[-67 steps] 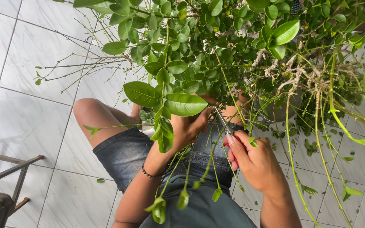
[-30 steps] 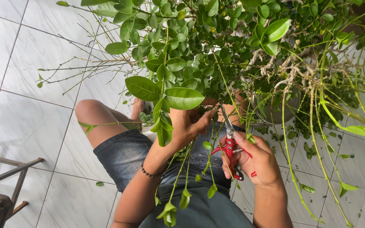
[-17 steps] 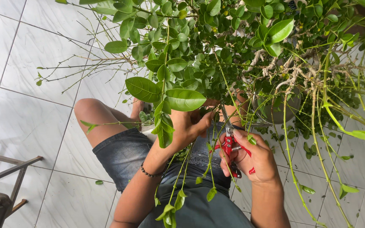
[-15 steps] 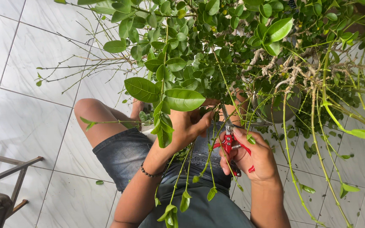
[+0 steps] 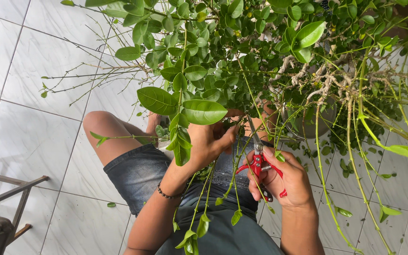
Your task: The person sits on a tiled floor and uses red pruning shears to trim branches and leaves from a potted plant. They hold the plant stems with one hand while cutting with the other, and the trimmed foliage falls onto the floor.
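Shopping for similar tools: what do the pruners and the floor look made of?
Pruners in the right hand: blades look like bare grey metal; red handles seem plastic or coated, smooth and uniformly coloured. Floor: likely glazed ceramic tile, pale, marbled, slightly glossy, with grout lines.

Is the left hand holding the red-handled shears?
No, the red-handled shears sit in the right hand; the left hand grips green stems.

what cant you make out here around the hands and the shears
Head view only:
- Tips of the shears: lost among stems and leaves, so what they cut is unclear.
- Left hand: its fingers are partly behind a large leaf, so its grip on a stem is unsure.
- Pot: mostly screened by foliage.
- Right hand: the handles show, but the palm side is turned away.
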